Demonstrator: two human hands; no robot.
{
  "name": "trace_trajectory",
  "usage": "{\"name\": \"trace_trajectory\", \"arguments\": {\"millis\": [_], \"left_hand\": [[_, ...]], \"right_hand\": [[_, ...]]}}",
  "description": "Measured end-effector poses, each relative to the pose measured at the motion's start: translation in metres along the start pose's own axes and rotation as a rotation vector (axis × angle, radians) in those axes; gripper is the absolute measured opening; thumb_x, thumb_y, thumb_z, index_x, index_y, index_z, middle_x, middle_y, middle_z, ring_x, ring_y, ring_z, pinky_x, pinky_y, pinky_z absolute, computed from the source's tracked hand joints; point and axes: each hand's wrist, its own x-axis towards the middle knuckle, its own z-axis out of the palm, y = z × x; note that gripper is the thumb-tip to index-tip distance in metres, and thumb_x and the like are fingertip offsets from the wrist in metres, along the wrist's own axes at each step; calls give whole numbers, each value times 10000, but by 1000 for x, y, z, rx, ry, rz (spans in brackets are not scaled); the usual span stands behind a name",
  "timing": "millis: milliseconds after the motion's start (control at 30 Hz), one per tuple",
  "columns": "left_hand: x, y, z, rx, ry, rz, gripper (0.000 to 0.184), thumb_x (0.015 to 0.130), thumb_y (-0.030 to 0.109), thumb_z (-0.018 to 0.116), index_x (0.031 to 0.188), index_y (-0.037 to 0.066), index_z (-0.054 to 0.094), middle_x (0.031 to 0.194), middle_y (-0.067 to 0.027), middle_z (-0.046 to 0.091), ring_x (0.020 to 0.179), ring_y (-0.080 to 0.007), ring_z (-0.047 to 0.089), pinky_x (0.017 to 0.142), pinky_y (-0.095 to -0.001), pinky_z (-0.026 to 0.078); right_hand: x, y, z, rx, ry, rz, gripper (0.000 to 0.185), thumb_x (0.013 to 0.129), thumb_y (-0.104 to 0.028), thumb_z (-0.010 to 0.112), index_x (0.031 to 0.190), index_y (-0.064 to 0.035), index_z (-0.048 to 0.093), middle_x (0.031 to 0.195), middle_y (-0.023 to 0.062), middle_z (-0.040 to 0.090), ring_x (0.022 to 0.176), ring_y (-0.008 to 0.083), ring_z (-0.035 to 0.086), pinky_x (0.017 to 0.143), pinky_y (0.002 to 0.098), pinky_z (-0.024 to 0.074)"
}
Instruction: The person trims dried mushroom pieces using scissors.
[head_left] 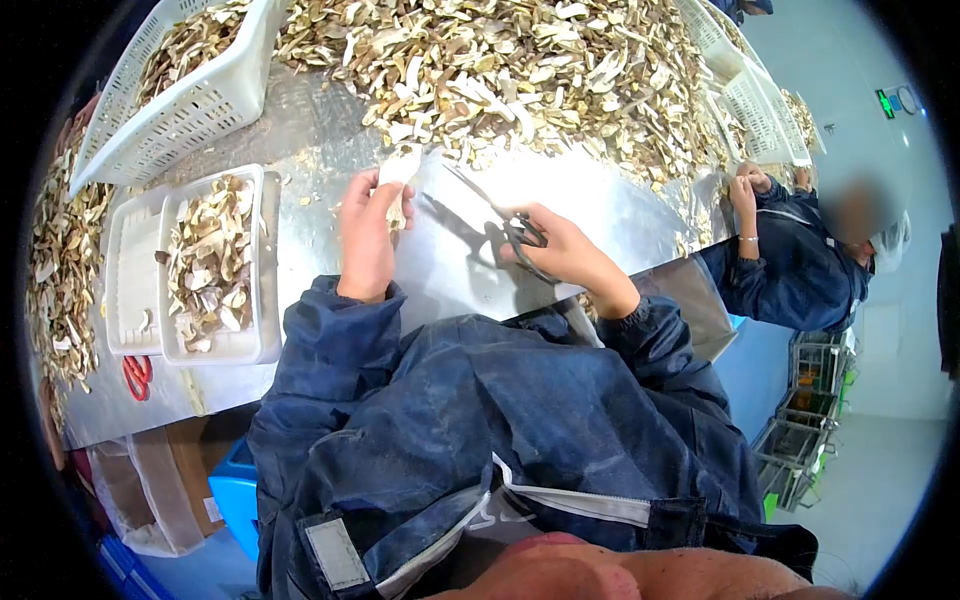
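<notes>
My left hand is closed around a pale mushroom slice, whose broad end sticks up past the fingertips. A pair of scissors with dark handles sits in my right hand, fingers through the loops. Its blades point up and left toward the slice, apart from it. Both hands are over the bare metal tabletop. Beyond them lies a large heap of sliced dried mushrooms.
A white perforated basket of slices stands at upper left. Below it are white trays, one holding slices, and red-handled scissors. More baskets stand at upper right, near a co-worker in dark clothing. A blue bin is below the table.
</notes>
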Motion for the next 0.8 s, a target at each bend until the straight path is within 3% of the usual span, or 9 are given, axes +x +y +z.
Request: {"name": "trace_trajectory", "arguments": {"millis": [33,133,433,633,733,800], "left_hand": [[-1,-1,1,5,-16,-13,154,971,123,565,1103,47,547,889,-53,639,698,-96,574,584,-238,472],[-1,-2,4,-33,-47,-44,140,975,133,576,1085,49,557,895,-53,641,703,-96,574,586,-239,469],[-3,-7,3,87,-264,-149,115,953,130,615,999,27,590,873,-67,654,684,-95,571,579,-244,446],[-5,-7,5,160,-313,-215,111,937,117,622,975,15,597,853,-73,661,668,-100,577,577,-247,443],[-6,-7,6,205,-323,-259,104,937,114,619,969,18,597,843,-73,663,666,-102,582,575,-250,445],[-5,-7,5,227,-330,-278,101,936,114,620,967,21,597,839,-73,664,667,-103,584,574,-252,446]], "right_hand": [[-4,-7,0,-37,-4,80,512,877,-265,795,1304,-76,585,859,-40,614,791,49,538,693,225,425],[-8,-3,7,11,-3,-19,472,879,-271,791,1258,-60,605,847,-46,593,797,58,509,711,229,414],[3,-16,21,89,-100,5,406,892,-294,774,1190,-55,636,898,-17,655,849,69,553,749,237,437],[-8,-6,23,67,-79,42,366,906,-253,750,1177,-33,642,859,-4,663,776,65,550,681,225,434],[-12,2,26,112,-60,-6,360,880,-303,709,1137,-53,675,781,55,698,669,126,588,608,289,458],[-13,0,25,108,-91,16,357,902,-259,726,1167,-31,652,817,29,673,718,83,558,623,244,436]]}}
